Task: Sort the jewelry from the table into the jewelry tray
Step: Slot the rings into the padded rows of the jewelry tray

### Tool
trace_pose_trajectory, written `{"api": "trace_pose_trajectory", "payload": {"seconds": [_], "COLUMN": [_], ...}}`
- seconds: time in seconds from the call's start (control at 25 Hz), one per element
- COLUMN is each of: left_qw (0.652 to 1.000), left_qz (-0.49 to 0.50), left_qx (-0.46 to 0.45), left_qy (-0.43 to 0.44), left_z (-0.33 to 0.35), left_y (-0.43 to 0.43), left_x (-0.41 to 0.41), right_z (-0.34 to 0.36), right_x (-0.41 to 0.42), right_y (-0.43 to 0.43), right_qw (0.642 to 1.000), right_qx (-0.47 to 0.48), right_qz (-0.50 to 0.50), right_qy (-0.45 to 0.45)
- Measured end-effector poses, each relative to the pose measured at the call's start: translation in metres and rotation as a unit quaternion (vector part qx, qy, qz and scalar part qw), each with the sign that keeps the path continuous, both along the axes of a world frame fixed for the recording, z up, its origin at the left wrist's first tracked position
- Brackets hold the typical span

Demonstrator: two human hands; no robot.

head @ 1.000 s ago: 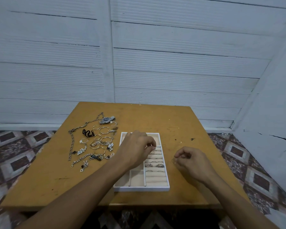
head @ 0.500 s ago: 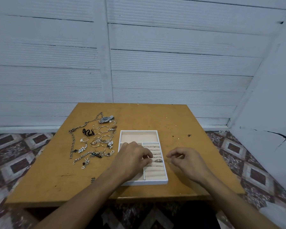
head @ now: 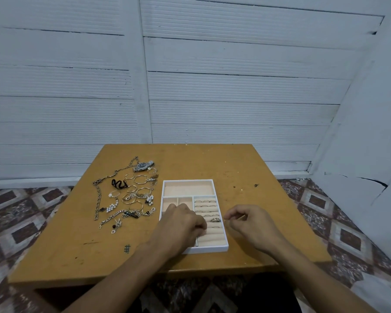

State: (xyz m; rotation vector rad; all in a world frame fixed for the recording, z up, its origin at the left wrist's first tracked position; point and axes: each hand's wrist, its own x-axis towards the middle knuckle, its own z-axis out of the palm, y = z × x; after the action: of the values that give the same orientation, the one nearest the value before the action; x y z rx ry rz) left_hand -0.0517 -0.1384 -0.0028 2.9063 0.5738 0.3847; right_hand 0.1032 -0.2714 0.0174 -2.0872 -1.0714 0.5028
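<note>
Head view is showing me a scuffed ochre wooden table (head: 212, 163) standing against a white slatted wall (head: 235, 98), with brown and grey patterned floor tiles (head: 20, 213) on either side.

I am seeing the white rectangular jewelry tray with beige velvet lining (head: 187, 180) sitting near the middle of the table, toward the near edge. Its far compartment is lying wide and bare, small square pockets are sitting at the left, and ring rolls are running down the right side, carrying several thin bands and one chunky dark silver ring (head: 216, 220).

My left hand (head: 181, 224) is hanging over the tray's near left part, fingers curled down with their tips against the ring rolls; I cannot tell whether it is holding anything. My right hand (head: 251, 224) is hovering just right of the tray, thumb and forefinger pinching what is looking like a small thin ring (head: 226, 220) beside the tray's right wall.

Unsorted jewelry is lying in a cluster left of the tray: a silver metal wristwatch (head: 143, 166) at the far end, a long dark link chain (head: 98, 199) trailing down the left, gold wire hoops (head: 141, 179), a black twisted cord (head: 119, 184), white pearl pieces (head: 112, 207) and a silver chain bracelet (head: 110, 219) nearest me.
</note>
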Motion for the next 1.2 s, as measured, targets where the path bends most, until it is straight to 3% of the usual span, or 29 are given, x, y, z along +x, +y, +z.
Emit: {"api": "trace_pose_trajectory", "payload": {"seconds": [0.68,0.96,1.2], "left_qw": [0.997,0.998,0.998], "left_qz": [-0.059,-0.046,-0.028], "left_qx": [0.053,0.034,0.007], "left_qy": [-0.008,-0.008,-0.048], "left_z": [-0.014,-0.011,-0.016], "left_y": [0.003,-0.001,-0.002], "left_x": [-0.016,-0.017,-0.021], "right_z": [-0.005,-0.005,-0.005], "right_x": [-0.003,-0.006,-0.014], "right_y": [0.0,0.001,0.008], "right_qw": [1.0,1.0,0.997], "right_qx": [-0.021,-0.018,-0.026], "right_qz": [0.002,0.005,0.02], "right_qy": [-0.017,-0.008,-0.064]}}
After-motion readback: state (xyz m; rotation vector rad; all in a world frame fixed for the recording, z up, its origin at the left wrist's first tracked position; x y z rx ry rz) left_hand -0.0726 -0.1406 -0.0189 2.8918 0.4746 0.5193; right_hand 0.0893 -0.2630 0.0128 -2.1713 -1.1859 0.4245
